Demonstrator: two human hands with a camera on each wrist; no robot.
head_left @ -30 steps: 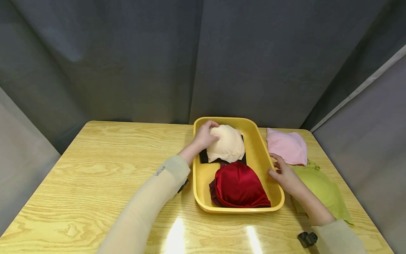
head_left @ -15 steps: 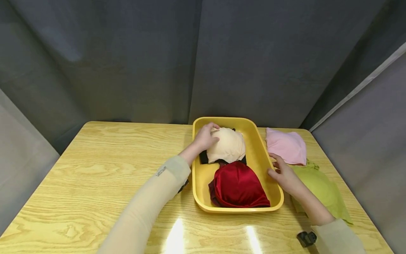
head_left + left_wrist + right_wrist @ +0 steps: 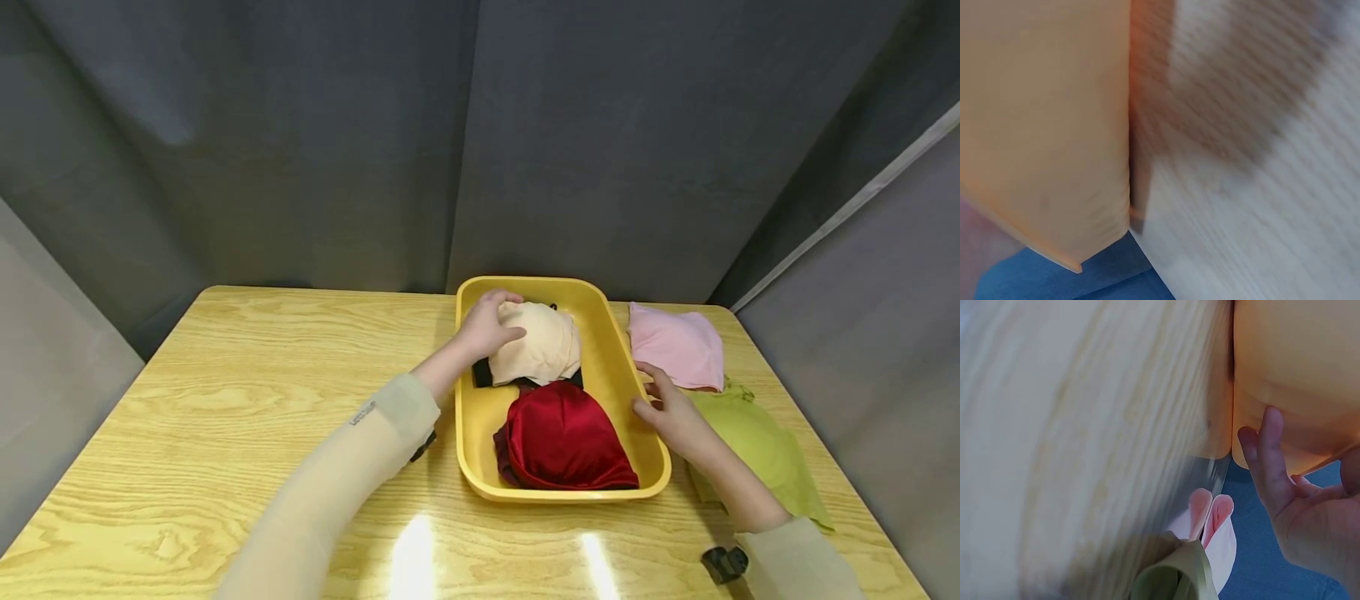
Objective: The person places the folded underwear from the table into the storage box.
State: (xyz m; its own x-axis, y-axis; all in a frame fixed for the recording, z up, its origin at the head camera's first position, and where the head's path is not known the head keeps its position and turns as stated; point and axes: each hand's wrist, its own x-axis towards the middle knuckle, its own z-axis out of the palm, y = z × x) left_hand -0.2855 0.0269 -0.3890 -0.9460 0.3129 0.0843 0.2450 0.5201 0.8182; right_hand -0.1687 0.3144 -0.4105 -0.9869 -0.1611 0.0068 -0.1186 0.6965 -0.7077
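In the head view a yellow plastic tub [image 3: 600, 367] holds folded bras. A beige bra [image 3: 543, 346] lies at its far end on top of a black one [image 3: 482, 372]. Nearer the front sits a dark red satin bra [image 3: 566, 442]. My left hand [image 3: 483, 325] reaches over the tub's left rim, thumb and fingertips spread on the beige bra's left side. At the right rim rests my right hand [image 3: 675, 412]. The right wrist view has its extended fingers [image 3: 1270, 440] against the tub's outer wall [image 3: 1297, 375]. My left hand's fingers are outside the left wrist view.
Right of the tub lie a pink folded bra [image 3: 678, 346] and a yellow-green bra [image 3: 757, 450], the latter partly under my right forearm. The wooden table [image 3: 262, 417] extends to the left. A dark grey curtain [image 3: 600, 150] hangs behind it.
The beige bra has settled lower and flatter. My left forearm has shifted slightly left and down, the hand staying at the bra. The right hand has hardly moved.
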